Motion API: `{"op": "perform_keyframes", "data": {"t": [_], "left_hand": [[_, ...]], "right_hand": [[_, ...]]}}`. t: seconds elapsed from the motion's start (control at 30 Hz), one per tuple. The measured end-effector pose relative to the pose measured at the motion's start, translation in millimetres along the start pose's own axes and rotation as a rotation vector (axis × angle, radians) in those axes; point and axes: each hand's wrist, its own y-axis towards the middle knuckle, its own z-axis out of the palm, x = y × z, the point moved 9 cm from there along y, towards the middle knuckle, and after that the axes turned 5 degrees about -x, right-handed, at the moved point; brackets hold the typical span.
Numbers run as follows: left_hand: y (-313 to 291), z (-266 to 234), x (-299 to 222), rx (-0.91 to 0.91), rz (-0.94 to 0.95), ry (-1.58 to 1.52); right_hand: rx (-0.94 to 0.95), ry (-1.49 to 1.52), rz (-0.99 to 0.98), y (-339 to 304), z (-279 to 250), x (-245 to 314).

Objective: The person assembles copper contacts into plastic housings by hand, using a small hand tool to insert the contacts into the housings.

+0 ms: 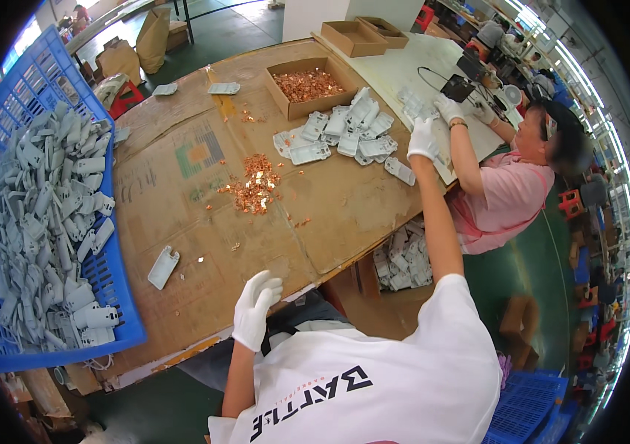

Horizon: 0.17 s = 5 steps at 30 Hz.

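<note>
My left hand (255,309), in a white glove, hovers over the near table edge with its fingers loosely apart and nothing in it. My right hand (423,140), also gloved, reaches far out to the right, beside a co-worker's gloved hand (448,109). Its fingers are drawn together; whatever they hold is too small to make out. Left of it lies a heap of light grey plastic casings (348,127), with one casing (400,172) apart. Small copper-coloured metal pieces (254,185) form a loose pile mid-table. A single grey casing (163,268) rests nearer me.
A big blue crate (126,314) full of grey casings stands at the left. Behind the heap is a cardboard box (278,96) of copper pieces. More casings (406,255) sit below the table edge. The co-worker (503,189) sits at a pale adjoining table (381,70).
</note>
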Motion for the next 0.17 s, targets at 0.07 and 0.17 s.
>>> {"op": "perform_keyframes", "data": {"t": [0.07, 0.17], "left_hand": [[-3.4, -6.3, 2.0, -0.008, -0.013, 0.002], [-16.3, -21.5, 4.6, -0.082, -0.025, -0.017]], "right_hand": [[0.058, -0.052, 0.134, 26.8, 38.5, -30.7], [0.250, -0.117, 0.012, 13.7, 46.4, -8.7]]}}
